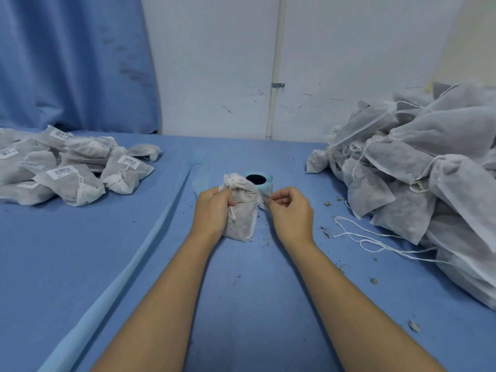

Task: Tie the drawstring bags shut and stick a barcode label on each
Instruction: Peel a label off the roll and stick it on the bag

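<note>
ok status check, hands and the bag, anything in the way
Left hand grips the cinched bag, standing on the table. Right hand pinches a barcode label at the bag's right edge. Label roll close behind the bag, not between the hands.

A white drawstring bag [241,210] with grey filling, neck tied, stands upright on the bench [241,291] just before the blue label roll [264,181], a barcode label [265,201] at its right edge. Labelled bags [67,170] lie heaped far left, unlabelled bags [429,162] far right.

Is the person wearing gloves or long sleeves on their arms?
No. The left hand and the right hand are bare, with no gloves and no rings that show. Both forearms are bare too: no sleeves, watch or bracelet in view.
</note>
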### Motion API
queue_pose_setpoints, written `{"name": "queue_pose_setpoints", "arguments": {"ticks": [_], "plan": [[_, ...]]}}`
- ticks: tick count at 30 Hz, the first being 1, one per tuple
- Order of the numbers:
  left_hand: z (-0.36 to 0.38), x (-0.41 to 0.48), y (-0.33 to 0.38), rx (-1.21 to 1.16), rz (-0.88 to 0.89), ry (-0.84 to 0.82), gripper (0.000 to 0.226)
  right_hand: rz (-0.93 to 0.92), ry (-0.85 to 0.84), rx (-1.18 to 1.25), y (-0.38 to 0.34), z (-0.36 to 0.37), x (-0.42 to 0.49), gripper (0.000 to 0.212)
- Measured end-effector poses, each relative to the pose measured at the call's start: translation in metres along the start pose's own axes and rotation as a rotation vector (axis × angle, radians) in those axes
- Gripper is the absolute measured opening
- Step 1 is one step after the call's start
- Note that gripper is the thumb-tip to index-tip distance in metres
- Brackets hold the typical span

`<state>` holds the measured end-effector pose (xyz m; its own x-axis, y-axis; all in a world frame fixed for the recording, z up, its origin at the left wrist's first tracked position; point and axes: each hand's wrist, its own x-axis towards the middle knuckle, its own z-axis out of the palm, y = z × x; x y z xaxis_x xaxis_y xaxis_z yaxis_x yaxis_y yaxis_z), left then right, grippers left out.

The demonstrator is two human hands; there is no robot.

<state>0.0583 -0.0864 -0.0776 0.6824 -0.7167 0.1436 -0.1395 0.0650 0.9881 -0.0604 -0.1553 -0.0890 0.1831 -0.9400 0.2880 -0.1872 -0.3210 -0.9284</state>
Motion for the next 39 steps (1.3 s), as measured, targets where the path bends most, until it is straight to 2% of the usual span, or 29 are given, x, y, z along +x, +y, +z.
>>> {"name": "queue_pose_setpoints", "arguments": {"ticks": [6,11,16,20,33,39], "plan": [[-0.002,-0.001,0.003,-0.158,-0.031,0.004,0.027,0.055,-0.008,0.335,-0.008,-0.006,-0.003,0.024],[-0.005,0.001,0.006,-0.366,-0.079,-0.010,0.027,0.077,-0.144,0.529,-0.020,-0.006,-0.007,0.029],[-0.004,0.001,0.006,-0.377,-0.083,-0.045,0.026,0.023,-0.272,0.501,-0.024,-0.004,-0.013,0.021],[-0.003,0.001,0.008,-0.380,-0.086,-0.068,0.026,-0.018,-0.251,0.562,-0.026,-0.002,-0.013,0.023],[-0.002,0.000,0.011,-0.427,-0.132,-0.091,0.025,-0.003,-0.338,0.471,-0.022,0.001,-0.012,0.035],[-0.001,-0.002,0.012,-0.444,-0.125,-0.102,0.024,-0.053,-0.304,0.375,-0.019,0.006,-0.013,0.038]]}}
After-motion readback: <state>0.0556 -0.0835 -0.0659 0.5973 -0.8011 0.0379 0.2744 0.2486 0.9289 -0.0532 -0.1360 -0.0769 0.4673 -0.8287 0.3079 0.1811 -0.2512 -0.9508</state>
